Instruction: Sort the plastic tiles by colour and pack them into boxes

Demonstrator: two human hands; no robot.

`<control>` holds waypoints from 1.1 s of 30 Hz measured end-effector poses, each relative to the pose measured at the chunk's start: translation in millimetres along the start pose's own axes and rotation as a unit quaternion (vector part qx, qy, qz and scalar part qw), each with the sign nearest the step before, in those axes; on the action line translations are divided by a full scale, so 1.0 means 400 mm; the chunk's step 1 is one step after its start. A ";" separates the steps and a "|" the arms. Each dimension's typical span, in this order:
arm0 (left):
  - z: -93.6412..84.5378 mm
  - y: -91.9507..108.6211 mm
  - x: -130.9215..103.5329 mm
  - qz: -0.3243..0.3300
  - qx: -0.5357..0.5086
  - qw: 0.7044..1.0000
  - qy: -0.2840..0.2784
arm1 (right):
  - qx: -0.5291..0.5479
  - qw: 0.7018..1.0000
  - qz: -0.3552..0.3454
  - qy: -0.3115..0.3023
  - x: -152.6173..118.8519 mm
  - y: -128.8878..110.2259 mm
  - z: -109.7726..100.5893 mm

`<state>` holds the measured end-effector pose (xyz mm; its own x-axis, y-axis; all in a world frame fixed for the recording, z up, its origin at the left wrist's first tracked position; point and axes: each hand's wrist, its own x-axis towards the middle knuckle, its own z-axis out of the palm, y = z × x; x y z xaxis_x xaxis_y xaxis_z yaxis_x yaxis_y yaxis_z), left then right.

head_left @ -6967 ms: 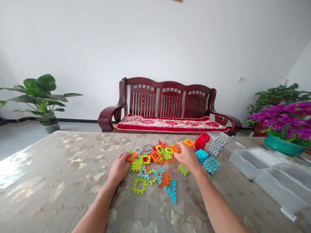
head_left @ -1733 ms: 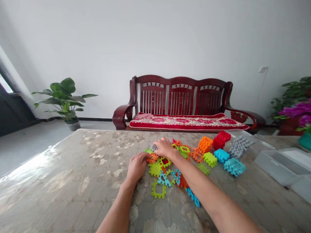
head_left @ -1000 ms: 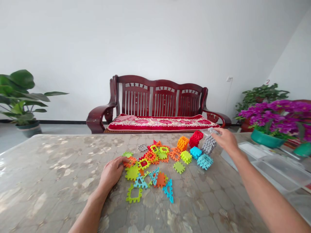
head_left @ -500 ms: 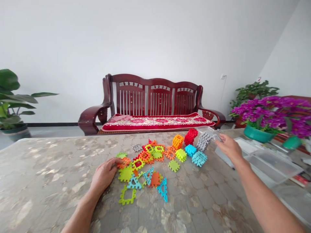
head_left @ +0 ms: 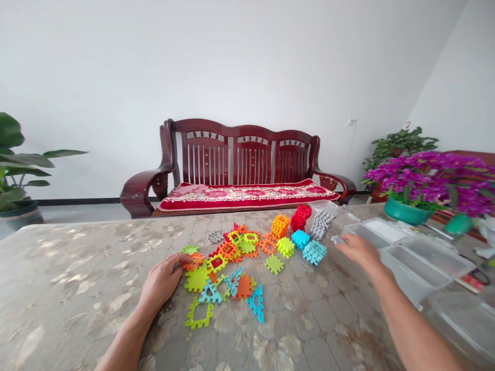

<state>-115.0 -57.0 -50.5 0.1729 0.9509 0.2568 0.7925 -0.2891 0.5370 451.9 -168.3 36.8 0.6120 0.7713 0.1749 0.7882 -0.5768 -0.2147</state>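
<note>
Flat, tooth-edged squares and triangles of coloured plastic [head_left: 197, 279] lie on the glossy, floral-patterned desk [head_left: 93, 288], around six o'clock. The left hand [head_left: 161, 281], loosely curled, touches an orange toothed square plastic frame [head_left: 193, 262]; the right hand [head_left: 358, 251], toward four o'clock, pinches a small grey plastic piece [head_left: 337, 239], its shape unclear.

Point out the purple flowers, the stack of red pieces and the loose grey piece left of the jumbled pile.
Purple flowers [head_left: 429, 172]: head view, middle of the blooms.
Red stack [head_left: 300, 218]: head view, its side.
Loose grey piece [head_left: 215, 237]: head view, its middle.
</note>
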 end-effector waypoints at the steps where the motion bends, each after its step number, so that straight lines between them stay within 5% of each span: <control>1: 0.000 0.000 0.000 -0.002 0.000 1.000 0.002 | -0.018 0.999 0.003 -0.030 -0.009 -0.009 0.014; 5: 0.000 0.002 0.000 0.002 -0.004 1.000 0.008 | -0.065 0.994 0.002 -0.093 -0.027 -0.043 0.060; 10: 0.000 0.002 0.001 0.006 -0.008 1.000 0.002 | -0.034 0.996 -0.020 -0.078 -0.014 -0.033 0.101; 14: -0.004 0.012 -0.001 -0.008 -0.006 1.000 -0.003 | 0.013 1.000 -0.005 -0.024 -0.017 -0.009 0.095; 17: -0.015 0.034 -0.006 -0.017 0.000 1.000 -0.005 | 0.093 0.992 -0.032 0.080 -0.048 -0.044 0.060; 20: -0.026 0.057 -0.012 -0.024 0.010 1.000 -0.007 | 0.235 0.956 -0.117 0.129 -0.101 -0.160 0.030; 25: -0.030 0.071 -0.018 -0.020 -0.001 1.000 -0.001 | 0.357 0.886 -0.290 -0.054 -0.191 -0.460 0.066; 28: -0.031 0.072 -0.020 -0.014 -0.016 1.000 -0.002 | 0.271 0.904 -0.313 -0.106 -0.225 -0.628 0.114; 33: -0.036 0.080 -0.023 -0.021 -0.026 0.999 -0.002 | 0.062 0.908 -0.408 -0.074 -0.257 -0.831 0.170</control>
<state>-99.5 -76.6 -23.9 0.1426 0.9629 0.2292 0.7678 -0.2537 0.5883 122.7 -37.4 24.8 -0.1948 0.9610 0.1963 0.9563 0.2306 -0.1799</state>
